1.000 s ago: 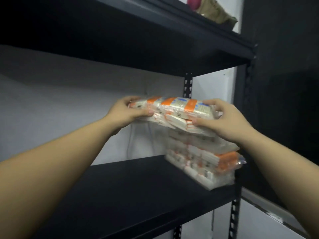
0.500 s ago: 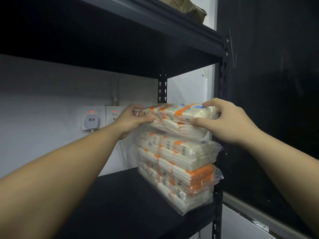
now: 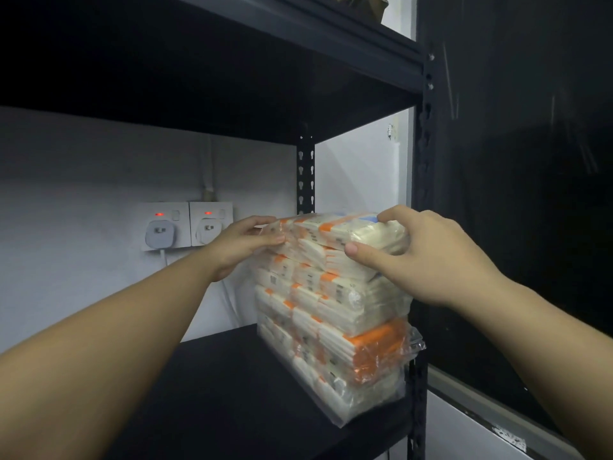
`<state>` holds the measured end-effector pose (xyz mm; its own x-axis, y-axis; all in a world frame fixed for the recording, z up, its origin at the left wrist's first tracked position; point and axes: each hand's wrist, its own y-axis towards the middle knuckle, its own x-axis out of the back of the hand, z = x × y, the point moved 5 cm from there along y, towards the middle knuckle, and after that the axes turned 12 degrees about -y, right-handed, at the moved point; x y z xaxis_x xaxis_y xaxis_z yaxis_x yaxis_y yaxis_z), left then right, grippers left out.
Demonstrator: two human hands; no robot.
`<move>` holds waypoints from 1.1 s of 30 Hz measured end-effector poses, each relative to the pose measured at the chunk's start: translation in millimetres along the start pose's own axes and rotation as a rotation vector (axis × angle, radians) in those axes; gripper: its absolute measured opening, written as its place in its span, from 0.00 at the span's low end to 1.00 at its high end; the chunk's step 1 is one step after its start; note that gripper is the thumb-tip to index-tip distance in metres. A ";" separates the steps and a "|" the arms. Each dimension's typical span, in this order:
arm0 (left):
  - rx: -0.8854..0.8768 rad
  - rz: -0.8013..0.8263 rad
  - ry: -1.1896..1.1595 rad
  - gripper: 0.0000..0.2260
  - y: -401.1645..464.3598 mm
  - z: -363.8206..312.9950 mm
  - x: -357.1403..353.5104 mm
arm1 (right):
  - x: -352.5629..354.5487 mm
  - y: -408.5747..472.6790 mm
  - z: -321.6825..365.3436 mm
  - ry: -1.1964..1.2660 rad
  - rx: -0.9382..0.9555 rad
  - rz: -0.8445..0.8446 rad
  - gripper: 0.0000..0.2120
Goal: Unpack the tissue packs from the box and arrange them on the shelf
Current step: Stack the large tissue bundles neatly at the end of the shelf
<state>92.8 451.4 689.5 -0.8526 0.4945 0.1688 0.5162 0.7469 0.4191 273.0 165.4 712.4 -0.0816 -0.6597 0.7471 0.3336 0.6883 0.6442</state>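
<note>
A white and orange tissue pack (image 3: 335,232) in clear wrap lies on top of a stack of tissue packs (image 3: 335,330) at the right end of the black shelf (image 3: 232,386). My left hand (image 3: 243,242) grips the top pack's left end, thumb in front and fingers over the top. My right hand (image 3: 418,250) grips its right end, thumb on the front face and fingers curled over the upper edge. The box is out of view.
The black upper shelf (image 3: 298,31) hangs close above, with a brown bag (image 3: 361,3) on it. Two wall sockets with plugs (image 3: 185,225) sit behind my left hand. A slotted rear post (image 3: 306,174) and front post (image 3: 423,161) frame the stack. A dark panel (image 3: 530,161) stands at the right.
Both hands have lowered the top pack onto the stack and it now rests flush there. The view has shifted left, bringing the wall sockets into sight.
</note>
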 end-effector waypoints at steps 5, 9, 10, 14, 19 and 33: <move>-0.020 -0.045 0.068 0.30 -8.6 -7.7 -1.7 | 4.3 -2.8 -2.9 -0.152 0.013 -0.038 0.44; -0.031 -0.078 0.112 0.30 -18.8 -14.6 -2.4 | 8.9 -6.6 0.4 -0.151 0.042 -0.106 0.44; -0.034 -0.081 0.125 0.30 -21.9 -15.5 -2.5 | 9.8 -8.1 2.5 -0.138 0.057 -0.120 0.43; -0.062 -0.095 0.182 0.28 -38.0 -18.8 -4.1 | 9.3 -9.8 12.7 -0.086 0.128 -0.141 0.39; -0.075 -0.113 0.226 0.28 -48.9 -30.0 -25.6 | -1.3 -4.3 10.2 -0.016 0.115 -0.051 0.36; 0.054 -0.279 -0.001 0.35 -20.8 -12.5 -34.3 | -4.4 -2.0 7.1 0.132 0.103 -0.104 0.25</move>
<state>110.2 413.4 686.2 -0.9624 0.2666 0.0522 0.2647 0.8768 0.4015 266.0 169.0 709.1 0.0156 -0.7580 0.6520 0.2317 0.6371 0.7351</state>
